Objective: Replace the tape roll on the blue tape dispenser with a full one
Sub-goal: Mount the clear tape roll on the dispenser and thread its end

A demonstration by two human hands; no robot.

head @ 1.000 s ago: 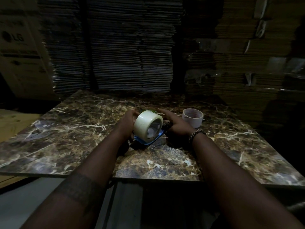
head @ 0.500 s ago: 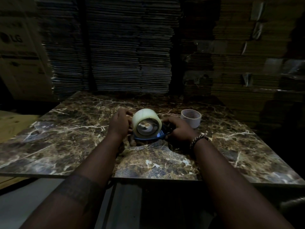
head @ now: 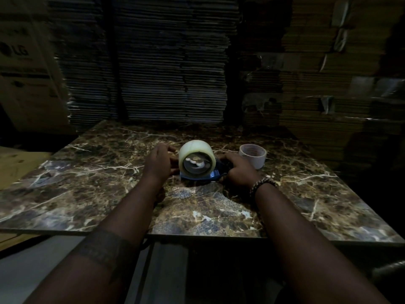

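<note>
1. Since one second ago, the full tape roll (head: 195,159) is turning so that its open core is now facing the camera, and it is sitting lower on the blue tape dispenser (head: 213,173).
2. The dispenser is lying on the marble counter (head: 92,178), near the middle, with the roll on top of it.
3. The left hand (head: 158,163) is staying just beside the roll on its left side; its fingers (head: 164,148) are curling toward the roll, but I cannot tell if they are gripping it.
4. The right hand (head: 237,170) is closing around the dark right end of the dispenser, probably the handle, because the light is poor there.
5. An empty tape core (head: 253,155) is standing on the counter just behind the right hand.
6. Stacks of flat cardboard (head: 166,62) are rising behind the counter.
</note>
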